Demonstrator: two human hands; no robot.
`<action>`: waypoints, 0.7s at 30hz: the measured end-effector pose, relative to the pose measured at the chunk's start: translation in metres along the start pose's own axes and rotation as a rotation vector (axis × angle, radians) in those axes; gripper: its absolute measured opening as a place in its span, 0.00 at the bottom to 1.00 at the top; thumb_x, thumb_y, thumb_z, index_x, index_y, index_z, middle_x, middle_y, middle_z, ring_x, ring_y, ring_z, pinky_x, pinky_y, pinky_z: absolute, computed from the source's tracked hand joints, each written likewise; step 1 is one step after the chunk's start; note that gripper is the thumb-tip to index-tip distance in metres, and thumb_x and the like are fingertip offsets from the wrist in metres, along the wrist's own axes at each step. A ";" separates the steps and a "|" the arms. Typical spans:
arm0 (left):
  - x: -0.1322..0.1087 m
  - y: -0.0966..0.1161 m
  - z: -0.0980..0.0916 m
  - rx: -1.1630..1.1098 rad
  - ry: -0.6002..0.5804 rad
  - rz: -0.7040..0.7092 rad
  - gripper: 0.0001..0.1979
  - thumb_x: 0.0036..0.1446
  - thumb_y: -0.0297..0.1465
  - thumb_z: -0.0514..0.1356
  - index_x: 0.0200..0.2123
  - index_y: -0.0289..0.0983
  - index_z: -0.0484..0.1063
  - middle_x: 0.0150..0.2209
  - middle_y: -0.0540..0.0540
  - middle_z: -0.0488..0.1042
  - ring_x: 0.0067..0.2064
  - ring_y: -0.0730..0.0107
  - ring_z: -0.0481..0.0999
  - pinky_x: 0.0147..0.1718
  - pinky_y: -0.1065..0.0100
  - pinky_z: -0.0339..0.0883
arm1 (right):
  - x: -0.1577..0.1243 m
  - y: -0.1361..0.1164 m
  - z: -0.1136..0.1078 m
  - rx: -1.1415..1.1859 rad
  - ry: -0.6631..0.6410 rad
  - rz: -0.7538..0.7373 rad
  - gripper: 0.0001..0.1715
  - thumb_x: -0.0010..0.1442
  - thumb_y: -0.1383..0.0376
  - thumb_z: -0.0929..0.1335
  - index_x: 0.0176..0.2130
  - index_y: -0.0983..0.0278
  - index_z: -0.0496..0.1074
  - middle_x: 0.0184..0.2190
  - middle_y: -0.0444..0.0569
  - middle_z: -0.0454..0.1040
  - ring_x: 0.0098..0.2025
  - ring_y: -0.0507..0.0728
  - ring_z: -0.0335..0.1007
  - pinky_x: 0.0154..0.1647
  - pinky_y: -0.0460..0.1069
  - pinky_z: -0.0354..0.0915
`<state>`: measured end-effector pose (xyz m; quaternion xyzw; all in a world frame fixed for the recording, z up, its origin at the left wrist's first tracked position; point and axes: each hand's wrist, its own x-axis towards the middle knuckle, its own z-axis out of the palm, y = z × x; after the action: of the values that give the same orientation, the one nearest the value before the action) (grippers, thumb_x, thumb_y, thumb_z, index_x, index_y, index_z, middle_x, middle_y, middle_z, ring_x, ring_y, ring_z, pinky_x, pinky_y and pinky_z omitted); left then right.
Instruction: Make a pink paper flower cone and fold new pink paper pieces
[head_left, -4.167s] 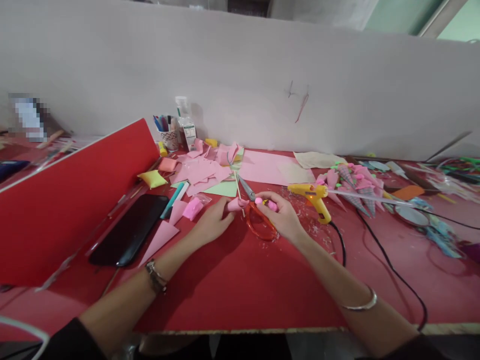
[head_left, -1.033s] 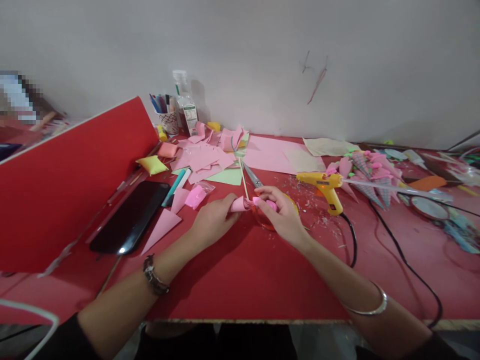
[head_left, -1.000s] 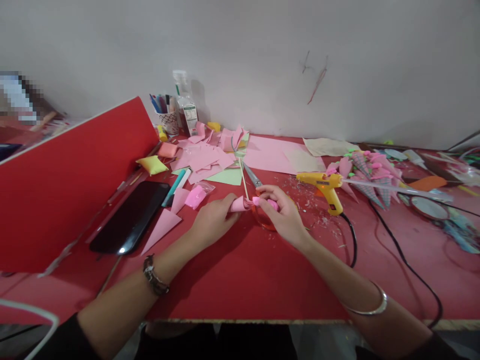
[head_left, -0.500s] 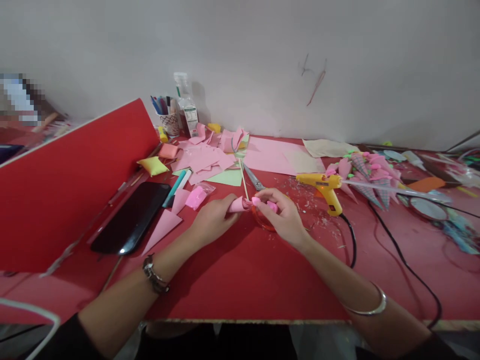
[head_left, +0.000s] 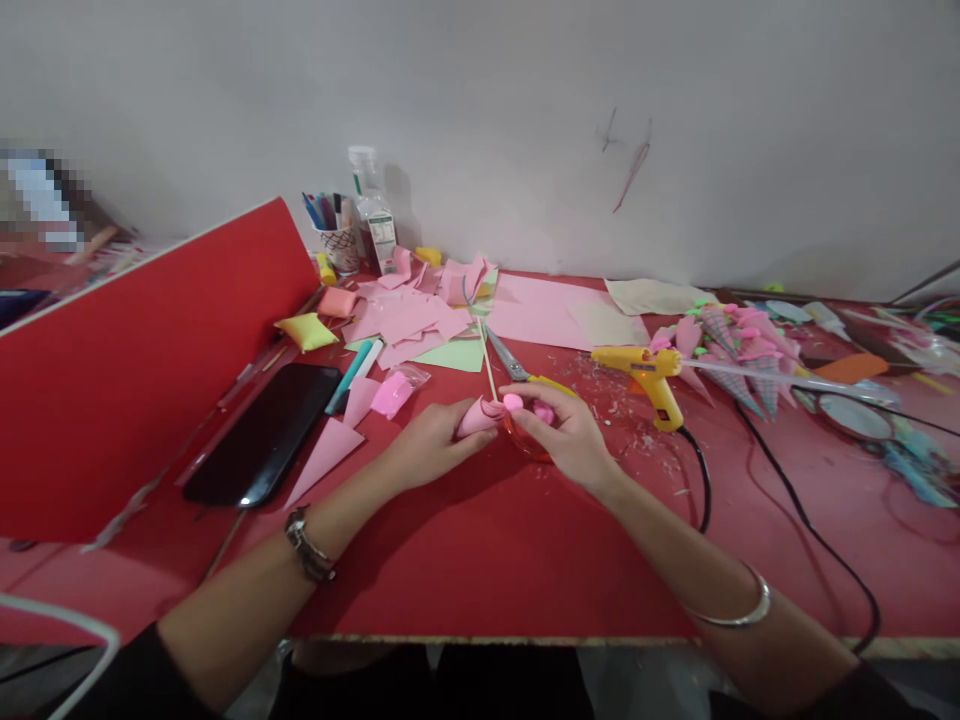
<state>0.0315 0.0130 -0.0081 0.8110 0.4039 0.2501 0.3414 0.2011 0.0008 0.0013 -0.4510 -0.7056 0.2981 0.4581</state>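
Note:
My left hand is closed around a small pink paper cone, its open end turned to the right. My right hand pinches a bright pink ball at the cone's mouth, and more pink lumps sit under its fingers. Both hands rest on the red table, over the orange handles of a pair of scissors. A thin wooden stick lies just behind the cone.
A yellow glue gun with a black cord lies right of my hands. Finished pink cones are heaped at far right. Pink paper scraps, a pen cup, a bottle, a black phone and a red board are to the left.
My left hand has tipped the cone so that its point swings down toward me. The right fingers have shifted the pink ball at the cone's mouth. The view has barely moved.

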 end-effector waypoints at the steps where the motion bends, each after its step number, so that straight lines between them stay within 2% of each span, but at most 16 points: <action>1: 0.000 0.000 0.000 -0.001 -0.013 0.006 0.11 0.53 0.36 0.50 0.32 0.34 0.66 0.26 0.50 0.70 0.26 0.73 0.65 0.23 0.73 0.54 | 0.000 0.000 0.000 -0.011 -0.003 0.000 0.07 0.51 0.66 0.65 0.34 0.61 0.70 0.30 0.44 0.73 0.33 0.51 0.67 0.33 0.47 0.63; 3: -0.001 0.000 0.000 0.020 -0.040 0.005 0.12 0.52 0.36 0.50 0.28 0.34 0.65 0.23 0.51 0.67 0.23 0.75 0.63 0.21 0.73 0.51 | 0.000 0.000 0.000 -0.026 -0.004 0.008 0.06 0.51 0.65 0.65 0.32 0.61 0.71 0.28 0.44 0.72 0.31 0.51 0.66 0.31 0.47 0.62; 6: -0.001 0.000 0.000 0.035 -0.067 -0.005 0.13 0.52 0.38 0.49 0.24 0.34 0.63 0.20 0.52 0.63 0.21 0.76 0.60 0.20 0.73 0.49 | 0.000 0.000 0.000 0.001 -0.009 0.006 0.08 0.50 0.65 0.65 0.34 0.61 0.70 0.27 0.44 0.71 0.30 0.51 0.65 0.30 0.47 0.62; 12: -0.001 0.001 0.001 -0.040 -0.076 -0.038 0.13 0.51 0.38 0.50 0.22 0.35 0.60 0.19 0.53 0.60 0.21 0.76 0.58 0.20 0.73 0.48 | -0.001 -0.002 0.001 0.054 -0.030 0.007 0.06 0.51 0.64 0.64 0.33 0.60 0.69 0.29 0.44 0.70 0.32 0.51 0.65 0.33 0.47 0.62; 14: 0.000 0.001 0.001 -0.172 -0.062 -0.060 0.11 0.50 0.36 0.51 0.22 0.36 0.60 0.19 0.54 0.60 0.22 0.77 0.58 0.21 0.73 0.49 | -0.001 0.002 0.000 0.136 -0.023 0.013 0.09 0.52 0.65 0.62 0.36 0.59 0.68 0.30 0.44 0.69 0.33 0.51 0.64 0.35 0.47 0.62; 17: 0.003 0.000 -0.001 -0.452 0.025 -0.124 0.09 0.48 0.31 0.51 0.19 0.36 0.57 0.18 0.55 0.59 0.22 0.78 0.58 0.22 0.73 0.51 | 0.000 0.011 0.000 0.276 0.068 0.053 0.14 0.54 0.67 0.58 0.40 0.58 0.65 0.31 0.43 0.66 0.34 0.50 0.64 0.37 0.48 0.62; 19: 0.005 -0.002 -0.002 -0.645 0.099 -0.169 0.08 0.46 0.29 0.52 0.18 0.37 0.55 0.17 0.56 0.57 0.20 0.79 0.56 0.21 0.74 0.49 | 0.001 0.014 0.001 0.272 0.122 0.097 0.14 0.53 0.69 0.58 0.39 0.59 0.64 0.33 0.44 0.66 0.36 0.50 0.65 0.40 0.49 0.62; 21: 0.007 -0.003 -0.002 -0.822 0.141 -0.195 0.09 0.44 0.29 0.54 0.18 0.37 0.53 0.16 0.57 0.55 0.19 0.80 0.53 0.20 0.74 0.46 | 0.001 0.013 0.004 0.239 0.120 0.123 0.13 0.51 0.69 0.60 0.39 0.60 0.65 0.38 0.46 0.66 0.40 0.51 0.66 0.44 0.50 0.61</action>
<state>0.0322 0.0210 -0.0085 0.5464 0.3677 0.4120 0.6297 0.2022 0.0073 -0.0103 -0.4526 -0.6075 0.3799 0.5308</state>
